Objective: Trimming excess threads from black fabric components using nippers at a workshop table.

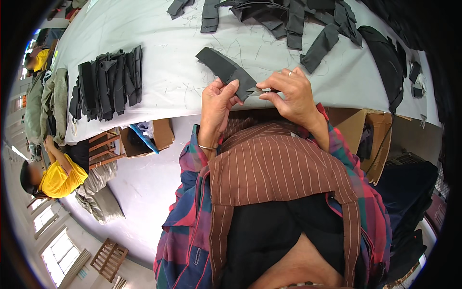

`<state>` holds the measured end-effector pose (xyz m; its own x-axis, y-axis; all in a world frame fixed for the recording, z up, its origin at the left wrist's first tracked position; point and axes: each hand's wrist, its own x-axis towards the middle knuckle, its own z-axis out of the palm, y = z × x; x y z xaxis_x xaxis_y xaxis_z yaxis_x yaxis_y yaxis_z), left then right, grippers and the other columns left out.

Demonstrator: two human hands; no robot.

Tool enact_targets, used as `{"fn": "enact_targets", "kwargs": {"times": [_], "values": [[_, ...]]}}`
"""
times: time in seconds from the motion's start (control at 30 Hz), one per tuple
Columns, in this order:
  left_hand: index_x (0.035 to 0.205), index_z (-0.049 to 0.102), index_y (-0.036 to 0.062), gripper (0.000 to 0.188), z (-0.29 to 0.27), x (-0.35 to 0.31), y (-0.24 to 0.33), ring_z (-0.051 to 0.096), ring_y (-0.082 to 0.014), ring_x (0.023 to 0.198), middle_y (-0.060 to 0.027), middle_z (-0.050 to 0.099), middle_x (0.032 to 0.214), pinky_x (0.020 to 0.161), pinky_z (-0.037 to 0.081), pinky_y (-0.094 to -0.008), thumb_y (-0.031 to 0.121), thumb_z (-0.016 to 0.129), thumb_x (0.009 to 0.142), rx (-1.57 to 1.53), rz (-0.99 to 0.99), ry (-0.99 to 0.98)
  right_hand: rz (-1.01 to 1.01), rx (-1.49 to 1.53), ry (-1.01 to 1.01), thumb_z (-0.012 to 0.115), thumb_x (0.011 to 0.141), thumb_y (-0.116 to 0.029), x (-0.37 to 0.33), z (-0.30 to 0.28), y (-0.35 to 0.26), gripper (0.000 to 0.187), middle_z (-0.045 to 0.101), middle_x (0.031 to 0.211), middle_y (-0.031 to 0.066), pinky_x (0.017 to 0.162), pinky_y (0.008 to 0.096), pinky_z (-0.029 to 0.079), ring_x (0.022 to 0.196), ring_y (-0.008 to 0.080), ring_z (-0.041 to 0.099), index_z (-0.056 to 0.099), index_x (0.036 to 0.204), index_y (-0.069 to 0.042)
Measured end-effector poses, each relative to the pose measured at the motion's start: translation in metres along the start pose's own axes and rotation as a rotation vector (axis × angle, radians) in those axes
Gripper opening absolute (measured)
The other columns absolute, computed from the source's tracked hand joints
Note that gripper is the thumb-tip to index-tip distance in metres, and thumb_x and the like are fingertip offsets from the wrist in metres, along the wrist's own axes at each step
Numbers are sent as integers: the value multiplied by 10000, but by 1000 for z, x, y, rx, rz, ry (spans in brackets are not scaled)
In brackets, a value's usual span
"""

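Note:
My left hand (219, 102) pinches a dark grey fabric strip (222, 63) between thumb and fingers, above the near edge of the white-covered table. The strip slants from far left down to the right. In my right hand (292, 94) is a pair of small metal thread snips (253, 91), mostly hidden by my fingers. Its pointed blades lie at the right edge of the strip, close to my left fingertips. Whether the blades touch a thread is too small to tell.
A row of stacked dark strips (108, 84) lies on the table (163, 72) at left. At the far side is a loose pile of strips (276, 21). Cardboard boxes (379, 142) stand beneath the table. Leftward, a person in yellow (62, 178) works beside hanging cloth.

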<state>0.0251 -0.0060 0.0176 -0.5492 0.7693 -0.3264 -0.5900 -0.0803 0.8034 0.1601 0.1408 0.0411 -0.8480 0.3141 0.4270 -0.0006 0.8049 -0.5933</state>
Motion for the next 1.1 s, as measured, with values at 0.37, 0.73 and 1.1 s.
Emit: {"fn": "enact_targets", "kwargs": {"times": [0.37, 0.73, 1.1], "values": [[987, 571, -29, 165, 1, -5, 8, 583, -124, 651, -78, 635, 856, 563, 472, -256, 104, 602, 894, 6, 2, 40, 446, 616, -86, 683, 796, -103, -8, -7, 14, 138, 631, 817, 10, 750, 242, 393, 772, 95, 552, 651, 904, -23], [1007, 578, -38, 195, -2, -5, 9, 584, -119, 647, -90, 647, 863, 568, 468, -253, 128, 588, 905, -18, 0, -2, 397, 562, -16, 710, 791, -173, -1, 3, 10, 148, 649, 755, 13, 713, 255, 417, 709, 105, 560, 668, 881, -62], [965, 567, -28, 172, 0, -6, 12, 573, -137, 624, -78, 623, 809, 561, 476, -266, 118, 611, 885, -102, -36, 25, 79, 115, 37, 761, 705, -213, 6, -8, 8, 190, 623, 724, -37, 653, 283, 316, 628, 141, 514, 663, 850, -139]]}}
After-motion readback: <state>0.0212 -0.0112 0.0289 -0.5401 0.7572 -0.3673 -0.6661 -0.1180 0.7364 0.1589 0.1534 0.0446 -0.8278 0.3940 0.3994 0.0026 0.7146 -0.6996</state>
